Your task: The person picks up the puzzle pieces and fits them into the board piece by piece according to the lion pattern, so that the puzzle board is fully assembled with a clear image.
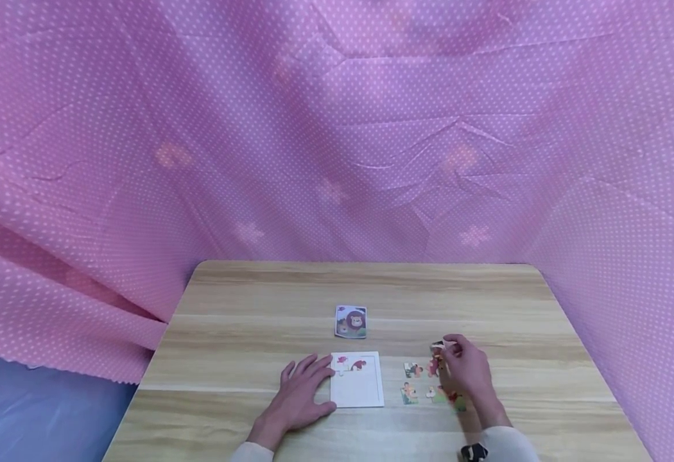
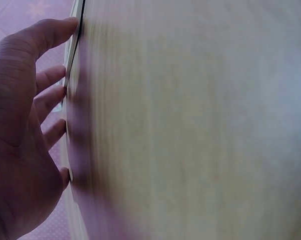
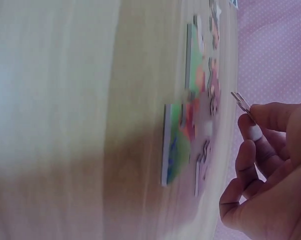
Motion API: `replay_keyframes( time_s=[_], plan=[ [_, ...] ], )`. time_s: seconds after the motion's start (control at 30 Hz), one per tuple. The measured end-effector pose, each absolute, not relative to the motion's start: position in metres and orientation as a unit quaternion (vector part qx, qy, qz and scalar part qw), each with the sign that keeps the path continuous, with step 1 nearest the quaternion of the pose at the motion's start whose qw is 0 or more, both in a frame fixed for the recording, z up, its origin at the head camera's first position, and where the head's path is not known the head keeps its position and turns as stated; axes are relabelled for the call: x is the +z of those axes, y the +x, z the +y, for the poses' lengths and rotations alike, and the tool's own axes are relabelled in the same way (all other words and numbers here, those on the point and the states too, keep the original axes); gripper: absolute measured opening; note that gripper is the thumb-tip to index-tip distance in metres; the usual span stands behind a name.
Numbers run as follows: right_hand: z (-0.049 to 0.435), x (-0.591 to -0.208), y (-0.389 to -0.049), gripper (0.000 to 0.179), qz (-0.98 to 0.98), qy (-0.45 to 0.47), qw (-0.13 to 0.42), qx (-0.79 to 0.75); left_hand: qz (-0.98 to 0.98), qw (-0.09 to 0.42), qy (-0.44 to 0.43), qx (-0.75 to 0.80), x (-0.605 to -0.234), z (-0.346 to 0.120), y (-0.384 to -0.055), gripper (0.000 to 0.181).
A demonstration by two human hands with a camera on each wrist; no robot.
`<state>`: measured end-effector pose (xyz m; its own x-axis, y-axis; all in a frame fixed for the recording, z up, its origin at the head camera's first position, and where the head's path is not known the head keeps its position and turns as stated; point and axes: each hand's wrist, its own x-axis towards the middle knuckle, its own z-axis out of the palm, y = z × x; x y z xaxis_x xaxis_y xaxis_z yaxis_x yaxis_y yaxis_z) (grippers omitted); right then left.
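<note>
A white square puzzle board (image 1: 357, 390) lies on the table, with a couple of puzzle pieces (image 1: 351, 364) set along its far edge. My left hand (image 1: 302, 398) rests at the board's left side, fingers spread and fairly straight, fingertips and thumb at its edge. To the right of the board, my right hand (image 1: 471, 369) pinches a puzzle piece (image 3: 243, 106) between thumb and index finger, lifted above the table. Under and beside that hand lie several loose puzzle pieces (image 1: 409, 393), printed in green, orange and red; the hand partly hides some of them.
A picture card with a lion (image 1: 351, 321) lies beyond the board. The wooden table (image 1: 244, 289) has a pink dotted cloth (image 1: 337, 141) hanging behind and along its sides. A dark band (image 1: 474, 452) sits at my right wrist, beside a light sleeve.
</note>
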<state>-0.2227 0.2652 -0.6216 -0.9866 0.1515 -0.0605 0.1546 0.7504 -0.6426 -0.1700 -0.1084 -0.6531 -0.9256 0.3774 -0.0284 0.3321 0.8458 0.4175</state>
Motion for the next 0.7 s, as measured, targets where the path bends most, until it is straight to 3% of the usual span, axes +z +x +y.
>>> replay_keyframes(
  time_s=[0.7],
  plan=[
    [0.233,-0.629,-0.217,0.031,0.898,0.073,0.04,-0.432,0.958,0.031,0.193,0.208,-0.655,-0.109,-0.17,0.061]
  ],
)
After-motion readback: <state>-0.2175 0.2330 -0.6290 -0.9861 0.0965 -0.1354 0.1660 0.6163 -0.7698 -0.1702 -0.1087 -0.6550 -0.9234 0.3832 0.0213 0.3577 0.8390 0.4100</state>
